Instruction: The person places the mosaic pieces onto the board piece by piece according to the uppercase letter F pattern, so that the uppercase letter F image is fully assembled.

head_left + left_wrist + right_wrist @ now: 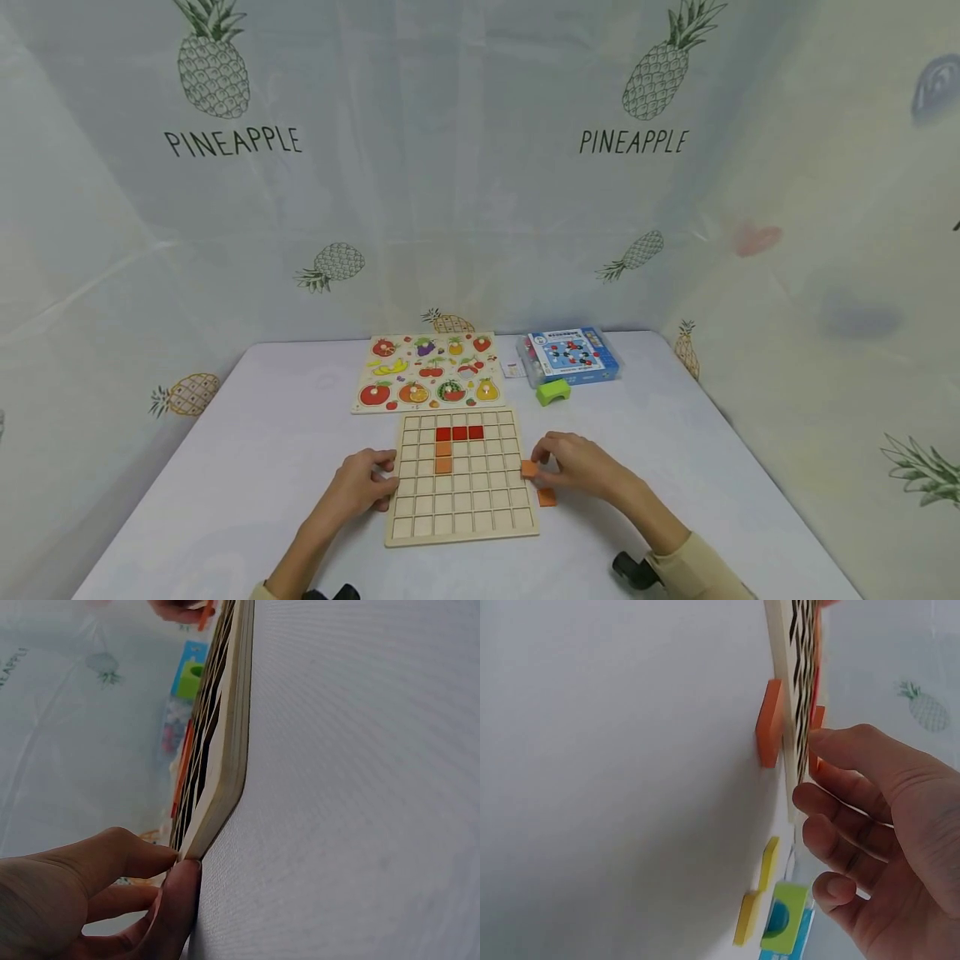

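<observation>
A wooden grid board (462,500) lies on the table, with three red square tiles (460,433) in a row in its cells and two orange tiles (444,457) in a column below the leftmost. My left hand (359,481) holds the board's left edge; in the left wrist view the thumb and a finger (180,889) pinch its rim near a corner. Between thumb and fingertips, my right hand (581,463) pinches an orange square tile (529,469) over the board's right edge. Another orange tile (769,724) lies on the table beside that edge.
Behind the board lies a fruit puzzle board (431,372). A blue-and-clear box (572,357) and a green arch block (553,392) stand at the back right. Two yellow pieces, one of them a yellow tile (746,919), show on the table in the right wrist view.
</observation>
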`<state>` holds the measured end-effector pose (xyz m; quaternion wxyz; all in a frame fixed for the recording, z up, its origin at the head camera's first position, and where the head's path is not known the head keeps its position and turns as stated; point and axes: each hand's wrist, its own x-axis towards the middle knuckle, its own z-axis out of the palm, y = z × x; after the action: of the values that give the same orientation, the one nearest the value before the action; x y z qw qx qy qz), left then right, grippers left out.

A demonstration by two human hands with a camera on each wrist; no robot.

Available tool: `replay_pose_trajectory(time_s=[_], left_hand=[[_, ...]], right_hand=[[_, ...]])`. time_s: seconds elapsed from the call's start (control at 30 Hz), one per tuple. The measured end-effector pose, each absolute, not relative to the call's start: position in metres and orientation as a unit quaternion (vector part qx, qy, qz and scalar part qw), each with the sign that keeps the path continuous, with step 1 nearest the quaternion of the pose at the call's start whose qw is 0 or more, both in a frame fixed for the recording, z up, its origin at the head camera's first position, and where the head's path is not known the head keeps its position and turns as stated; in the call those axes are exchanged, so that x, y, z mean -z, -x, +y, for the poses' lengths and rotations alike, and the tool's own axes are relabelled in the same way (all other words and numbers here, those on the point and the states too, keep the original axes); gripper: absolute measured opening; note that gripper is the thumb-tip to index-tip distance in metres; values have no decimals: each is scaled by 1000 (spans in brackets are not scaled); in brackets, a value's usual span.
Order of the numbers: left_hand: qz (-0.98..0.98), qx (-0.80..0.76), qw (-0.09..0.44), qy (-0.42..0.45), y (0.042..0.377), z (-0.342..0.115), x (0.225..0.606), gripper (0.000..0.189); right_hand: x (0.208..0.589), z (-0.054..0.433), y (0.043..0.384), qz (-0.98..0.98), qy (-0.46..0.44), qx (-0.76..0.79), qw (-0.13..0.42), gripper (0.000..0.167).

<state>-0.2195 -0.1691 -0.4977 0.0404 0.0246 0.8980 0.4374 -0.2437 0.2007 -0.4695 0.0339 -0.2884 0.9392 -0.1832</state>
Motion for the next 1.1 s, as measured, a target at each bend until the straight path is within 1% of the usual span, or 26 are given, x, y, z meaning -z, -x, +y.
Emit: replay_pose_trajectory(time_s=[0.33, 0.5, 0.67, 0.8, 1.1], left_hand=[[899, -436, 44, -22, 219, -170, 500, 52], [898, -437, 39, -25, 220, -170, 499, 51], [896, -441, 39, -32, 220, -170, 497, 50], [897, -438, 38, -38, 221, -170, 496, 50], [899, -434, 38, -36, 221, -171, 498, 50]], right_hand=[[467, 152, 242, 927, 329, 170, 50, 20], [468, 125, 241, 923, 349, 158, 39, 19], [470, 102, 242, 915, 375, 149, 17, 18], [470, 91, 243, 918, 372, 137, 8, 17], [473, 77, 242, 921, 365, 136, 12, 18]])
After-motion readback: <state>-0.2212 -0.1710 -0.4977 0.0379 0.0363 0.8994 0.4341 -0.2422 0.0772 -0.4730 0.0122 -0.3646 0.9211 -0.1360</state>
